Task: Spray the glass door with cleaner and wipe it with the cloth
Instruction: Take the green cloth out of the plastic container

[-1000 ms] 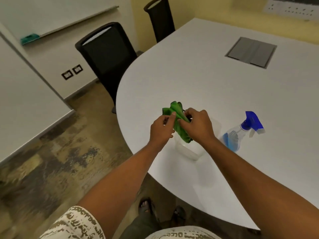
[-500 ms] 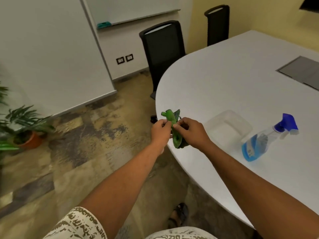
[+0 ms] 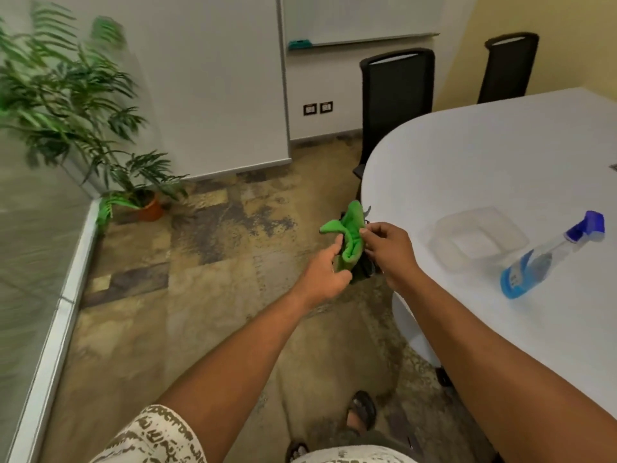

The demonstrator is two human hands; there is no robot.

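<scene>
A green cloth (image 3: 349,233) hangs in the air just off the table's left edge, held between both hands. My left hand (image 3: 325,274) grips its lower part from the left. My right hand (image 3: 387,250) pinches its upper edge from the right. The spray bottle (image 3: 541,262), clear with blue liquid and a blue trigger head, lies on its side on the white table (image 3: 484,162) at the right. A glass panel (image 3: 30,245) with a metal bottom frame runs along the far left.
A clear plastic container (image 3: 477,237) sits on the table between my right hand and the bottle. Two black chairs (image 3: 395,95) stand at the table's far side. A potted plant (image 3: 100,135) stands at the left by the glass. Patterned floor lies between.
The view has swung left, away from the table toward the glass and plant. Both hands carried the cloth off the tabletop to beyond its edge. Bottle and container stayed put.
</scene>
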